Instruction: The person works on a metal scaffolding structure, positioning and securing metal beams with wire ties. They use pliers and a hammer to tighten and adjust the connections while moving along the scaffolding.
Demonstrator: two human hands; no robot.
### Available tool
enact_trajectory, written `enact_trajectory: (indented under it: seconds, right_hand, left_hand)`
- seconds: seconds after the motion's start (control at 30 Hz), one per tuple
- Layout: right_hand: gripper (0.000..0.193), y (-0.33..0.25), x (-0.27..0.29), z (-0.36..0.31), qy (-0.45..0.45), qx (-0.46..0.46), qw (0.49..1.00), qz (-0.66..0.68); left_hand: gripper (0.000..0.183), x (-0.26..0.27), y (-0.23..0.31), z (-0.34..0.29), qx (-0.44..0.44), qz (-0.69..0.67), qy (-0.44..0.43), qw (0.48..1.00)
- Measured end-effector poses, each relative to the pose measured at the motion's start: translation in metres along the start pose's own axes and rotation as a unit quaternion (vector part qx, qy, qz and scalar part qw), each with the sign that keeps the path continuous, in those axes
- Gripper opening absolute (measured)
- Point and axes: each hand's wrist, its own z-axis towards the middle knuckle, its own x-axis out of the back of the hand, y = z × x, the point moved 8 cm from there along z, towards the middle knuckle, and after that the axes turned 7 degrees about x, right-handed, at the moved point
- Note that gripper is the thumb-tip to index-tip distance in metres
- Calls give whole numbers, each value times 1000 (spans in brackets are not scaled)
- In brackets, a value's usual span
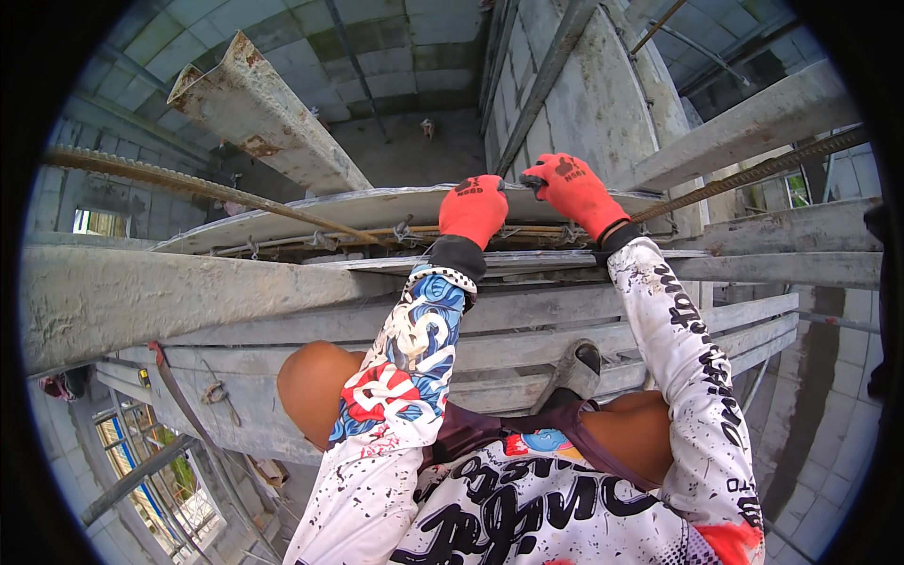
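Observation:
My left hand, in a red glove with a dark cuff, is closed above the far side board of a long, narrow formwork trough. Beside it, a short gap apart, my right hand in a matching glove has its dark-palmed fingers curled in. Anything between the fingers of either hand is hidden or too small to name. Below my hands, thin rusty reinforcing bars run along the trough, with wire ties on them. The near side board lies closer to me.
A rusty metal channel slants up at the far left. Long ribbed bars reach in from both sides. Thick grey beams flank me. My shoe rests on planks; beyond the trough, the floor lies far below.

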Motion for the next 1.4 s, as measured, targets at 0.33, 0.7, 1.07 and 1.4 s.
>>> enact_trajectory:
  seconds: [0.33, 0.7, 1.07, 1.4]
  right_hand:
    - [36, 8, -8, -11, 72, 36, 996, -47]
    - [47, 0, -1, -3, -23, 18, 999, -38]
    - [43, -13, -3, -2, -1, 105, 987, -119]
    - [34, -23, -5, -6, 0, 82, 980, -180]
  left_hand:
    - [29, 3, 8, 0, 44, 42, -60, 996]
    - [22, -1, 0, 3, -7, 1, -11, 1000]
    - [25, -3, -3, 1, 3, 8, -21, 1000]
    - [29, -6, -4, 1, 24, 12, -42, 999]
